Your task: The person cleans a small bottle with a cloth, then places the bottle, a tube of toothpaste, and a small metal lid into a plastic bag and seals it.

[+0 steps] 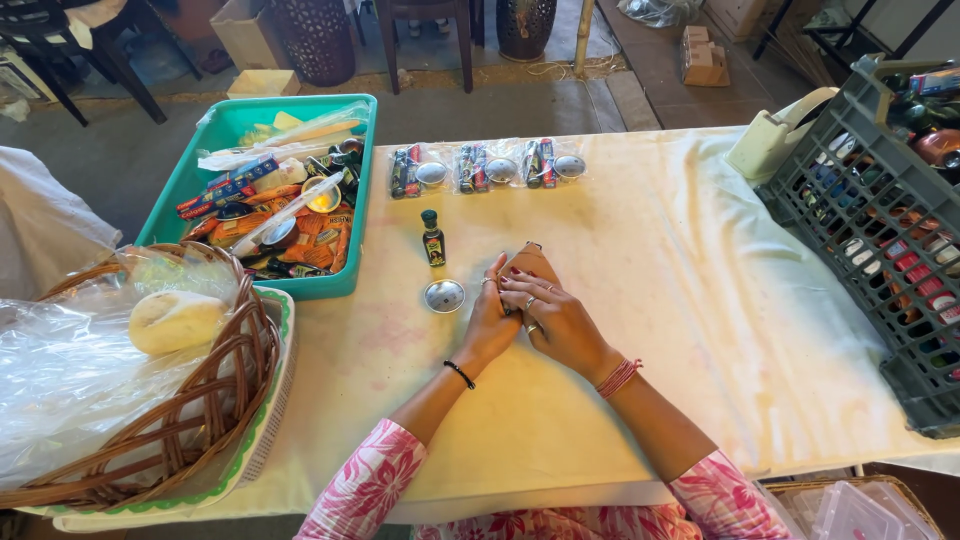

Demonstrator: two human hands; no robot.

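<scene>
Both hands meet at the middle of the cloth-covered table (700, 300). My left hand (490, 322) and my right hand (555, 318) are closed together around a small brown packet (530, 262), whose upper end sticks out beyond the fingers. Just left of the hands lies a small round silver tin (444, 296). A little dark bottle with a green cap (433, 238) stands upright beyond the tin. Further back lie three clear bags (485, 167), each holding small packets and a round tin.
A teal tray (190, 180) full of assorted small packets sits at the back left. A wicker basket (215, 400) with plastic wrap and a bread roll (175, 320) is at the near left. A grey crate (880, 230) of small jars stands at the right edge, a cream dispenser (770, 140) beside it.
</scene>
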